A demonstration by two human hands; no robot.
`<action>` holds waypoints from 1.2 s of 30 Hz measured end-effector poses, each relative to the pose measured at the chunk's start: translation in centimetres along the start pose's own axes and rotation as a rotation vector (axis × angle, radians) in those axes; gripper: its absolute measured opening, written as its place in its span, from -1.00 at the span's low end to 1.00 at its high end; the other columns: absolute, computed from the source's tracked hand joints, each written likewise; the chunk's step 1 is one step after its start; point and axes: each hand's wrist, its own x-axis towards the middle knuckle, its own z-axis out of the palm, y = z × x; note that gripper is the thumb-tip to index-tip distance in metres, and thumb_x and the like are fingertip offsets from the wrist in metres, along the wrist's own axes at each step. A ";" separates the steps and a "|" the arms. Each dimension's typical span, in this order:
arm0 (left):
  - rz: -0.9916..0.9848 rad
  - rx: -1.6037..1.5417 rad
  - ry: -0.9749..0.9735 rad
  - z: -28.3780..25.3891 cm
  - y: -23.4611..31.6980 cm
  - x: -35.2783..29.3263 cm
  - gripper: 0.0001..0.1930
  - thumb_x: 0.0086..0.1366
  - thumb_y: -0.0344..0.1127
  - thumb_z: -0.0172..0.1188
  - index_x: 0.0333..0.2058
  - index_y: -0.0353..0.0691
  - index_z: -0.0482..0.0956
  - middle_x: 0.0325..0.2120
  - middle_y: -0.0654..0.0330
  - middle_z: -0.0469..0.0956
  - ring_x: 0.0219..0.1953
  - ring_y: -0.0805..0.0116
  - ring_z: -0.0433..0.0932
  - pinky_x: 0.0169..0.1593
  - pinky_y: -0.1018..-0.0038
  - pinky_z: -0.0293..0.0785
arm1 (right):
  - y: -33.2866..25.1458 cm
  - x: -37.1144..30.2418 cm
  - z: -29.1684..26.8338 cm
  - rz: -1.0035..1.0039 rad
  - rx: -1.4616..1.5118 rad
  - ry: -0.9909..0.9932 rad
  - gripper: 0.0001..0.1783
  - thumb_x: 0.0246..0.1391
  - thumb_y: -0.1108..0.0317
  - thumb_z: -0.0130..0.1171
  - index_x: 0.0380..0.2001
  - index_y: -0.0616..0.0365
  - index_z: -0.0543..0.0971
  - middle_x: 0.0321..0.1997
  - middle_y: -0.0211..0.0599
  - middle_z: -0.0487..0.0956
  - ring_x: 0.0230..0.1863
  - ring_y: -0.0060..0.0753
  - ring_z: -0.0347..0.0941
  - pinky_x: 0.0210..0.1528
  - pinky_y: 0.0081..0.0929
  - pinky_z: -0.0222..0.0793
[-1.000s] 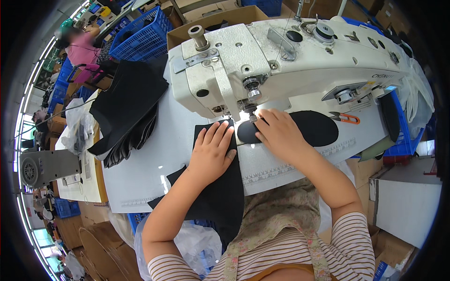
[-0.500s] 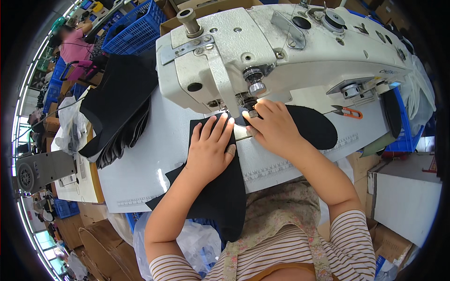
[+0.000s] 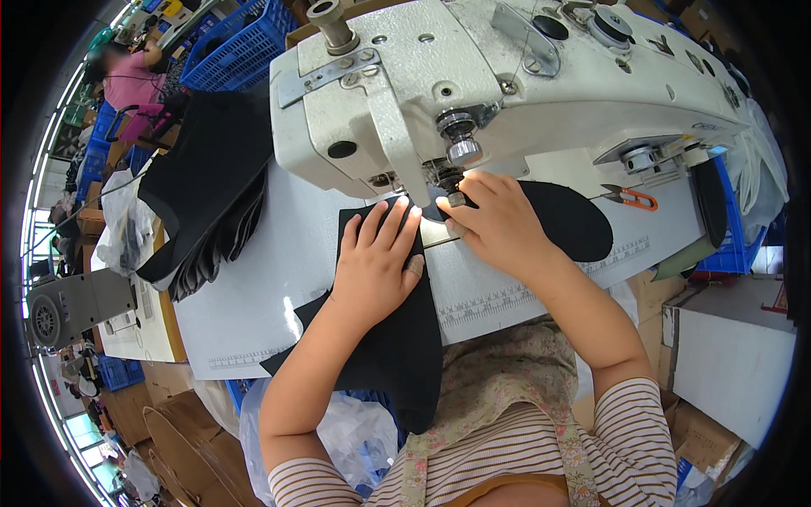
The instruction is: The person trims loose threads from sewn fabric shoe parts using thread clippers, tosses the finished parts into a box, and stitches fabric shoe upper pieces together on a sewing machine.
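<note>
Right hand [image 3: 505, 226] nearer left hand [image 3: 369, 277], curled on oval [image 3: 568, 221], pinch unclear; left outspread on panel [image 3: 393, 359].

Two grips [image 3: 376, 275] [image 3: 505, 228], one pair of snips [image 3: 635, 193] — one apron [image 3: 503, 372]

Looks bright overall. Burns whitest under the sewing machine [image 3: 405, 76], on the fingertips [image 3: 414, 213] of the left hand [image 3: 372, 269]; glares in a small patch on the white tabletop [image 3: 232, 287]. Shines from strip lights [image 3: 40, 158] along the left rim. Loses most detail in the black panel [image 3: 380, 363]. Bows straight edges toward a dark, rounded border. Blurs the far person's head [image 3: 103, 61].
</note>
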 end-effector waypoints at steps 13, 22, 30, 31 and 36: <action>-0.007 0.019 0.014 0.3 -0.8 1.2 -0.48 0.14 -0.21 0.15 0.07 -0.23 0.36 0.08 -0.10 0.29 0.15 -0.09 0.22 0.22 0.09 0.12 | 0.5 1.0 0.0 0.017 0.005 -0.015 -0.73 -0.18 0.36 0.23 -0.30 0.06 0.57 -0.18 -0.35 0.47 -0.01 -0.27 0.37 -0.02 -0.31 0.30; -0.018 -0.007 0.015 0.5 -1.0 1.5 -0.58 0.13 -0.22 0.16 -0.07 -0.30 0.41 0.02 -0.16 0.30 0.15 -0.13 0.22 0.20 0.09 0.13 | 0.6 1.2 0.3 0.046 0.010 -0.029 -0.76 -0.16 0.40 0.21 -0.30 0.09 0.57 -0.16 -0.29 0.49 0.00 -0.23 0.38 0.01 -0.29 0.31; -0.019 -0.001 0.021 0.7 -0.9 1.7 -0.61 0.12 -0.23 0.16 -0.10 -0.30 0.41 0.01 -0.12 0.32 0.14 -0.13 0.23 0.18 0.08 0.15 | 1.1 1.1 0.2 0.049 0.023 -0.037 -0.75 -0.16 0.38 0.20 -0.29 0.09 0.58 -0.15 -0.29 0.49 0.02 -0.23 0.37 0.03 -0.28 0.29; -0.011 -0.002 0.028 0.7 -0.9 1.8 -0.61 0.12 -0.23 0.16 -0.10 -0.30 0.41 0.01 -0.12 0.32 0.14 -0.13 0.23 0.18 0.08 0.15 | 1.2 1.0 0.3 0.041 0.006 -0.050 -0.74 -0.16 0.38 0.20 -0.29 0.09 0.58 -0.14 -0.28 0.49 0.02 -0.22 0.37 0.03 -0.28 0.29; -0.004 -0.018 0.011 0.1 -0.5 2.0 -0.61 0.11 -0.23 0.16 -0.10 -0.27 0.41 0.02 -0.09 0.33 0.11 -0.15 0.24 0.17 0.04 0.14 | 0.6 0.6 -0.8 0.022 -0.028 -0.061 -0.74 -0.16 0.38 0.20 -0.30 0.10 0.58 -0.05 -0.25 0.49 0.08 -0.21 0.34 0.11 -0.27 0.25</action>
